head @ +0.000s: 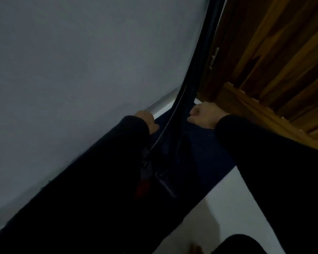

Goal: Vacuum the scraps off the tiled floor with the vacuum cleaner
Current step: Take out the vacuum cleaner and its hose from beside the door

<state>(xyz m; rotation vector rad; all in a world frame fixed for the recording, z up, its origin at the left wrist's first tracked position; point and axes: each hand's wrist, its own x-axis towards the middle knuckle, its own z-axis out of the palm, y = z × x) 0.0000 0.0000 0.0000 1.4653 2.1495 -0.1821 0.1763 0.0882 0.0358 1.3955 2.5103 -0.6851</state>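
1. The vacuum (165, 162), dark and blurred, stands between both arms beside the wall (72, 70); its hose (196, 70) rises along the corner.
2. The left hand (148, 120) wraps something by the skirting; what, I cannot tell. The right hand (202, 114) is fisted near the hose.
3. It is probably rigid and fairly heavy, the hose bendy.
4. Wall and door (273, 61) crowd it; open floor (218, 208) lies nearer.

On your left, a plain grey-blue wall (77, 61) filled most of the view. A wooden door (283, 52) with a metal handle (214, 57) stood at your upper right, its boards brown and grained. A dark blue mat (207, 147) lay below, near the door's foot.
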